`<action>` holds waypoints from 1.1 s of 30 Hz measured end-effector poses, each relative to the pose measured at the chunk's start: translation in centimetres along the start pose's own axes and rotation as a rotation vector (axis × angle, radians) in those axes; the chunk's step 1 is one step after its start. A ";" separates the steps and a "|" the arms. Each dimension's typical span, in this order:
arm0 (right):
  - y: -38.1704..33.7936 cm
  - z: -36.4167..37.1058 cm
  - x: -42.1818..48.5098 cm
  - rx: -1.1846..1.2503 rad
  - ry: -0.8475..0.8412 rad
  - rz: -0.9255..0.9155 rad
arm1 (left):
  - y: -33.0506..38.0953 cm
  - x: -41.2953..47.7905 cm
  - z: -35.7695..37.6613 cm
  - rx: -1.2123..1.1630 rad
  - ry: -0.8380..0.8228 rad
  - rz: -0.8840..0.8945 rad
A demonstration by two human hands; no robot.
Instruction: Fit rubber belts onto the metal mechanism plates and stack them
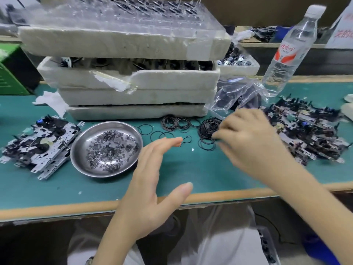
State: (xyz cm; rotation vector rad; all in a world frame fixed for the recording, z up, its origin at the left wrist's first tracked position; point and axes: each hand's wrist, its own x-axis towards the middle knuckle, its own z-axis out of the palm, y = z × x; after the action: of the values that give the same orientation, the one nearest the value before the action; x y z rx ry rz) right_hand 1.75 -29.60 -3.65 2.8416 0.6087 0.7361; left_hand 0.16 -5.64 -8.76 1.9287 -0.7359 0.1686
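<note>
Over the green mat [200,173], right hand [248,138] pinches thin black rubber belts [207,127]; left hand [150,180] spread, holding nothing.

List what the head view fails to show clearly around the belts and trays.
Head view:
Right hand: motion blur; whether its fingers pinch a belt from the belt pile is unclear.
Foam trays: upper trays hide most parts inside.
Plastic bag: creases and glare obscure contents.
Sign: cut off by right edge.
</note>
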 end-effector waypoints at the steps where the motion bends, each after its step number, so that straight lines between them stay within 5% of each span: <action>1: -0.8 0.9 -0.2 -0.118 -0.050 -0.060 | 0.1 0.0 0.0 0.002 0.000 0.003; 8: -1.9 3.2 -0.9 -0.305 0.015 -0.143 | 0.6 -0.1 -0.3 -0.009 -0.006 -0.001; 15: -1.9 3.2 -1.6 -0.009 0.182 0.150 | 0.7 0.0 -0.6 -0.036 0.001 -0.014; 25: -2.5 2.1 -1.6 0.300 0.175 0.576 | 0.7 0.1 -0.5 -0.026 -0.001 -0.032; 33: -2.5 1.6 -1.3 0.463 0.134 0.649 | 0.6 0.2 -0.3 -0.006 -0.012 -0.028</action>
State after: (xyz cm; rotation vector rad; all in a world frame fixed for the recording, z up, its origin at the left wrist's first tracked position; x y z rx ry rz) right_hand 0.65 -27.90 -6.19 3.4792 -0.1955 0.9843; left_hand 0.05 -5.59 -8.10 1.9351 -0.7164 0.1376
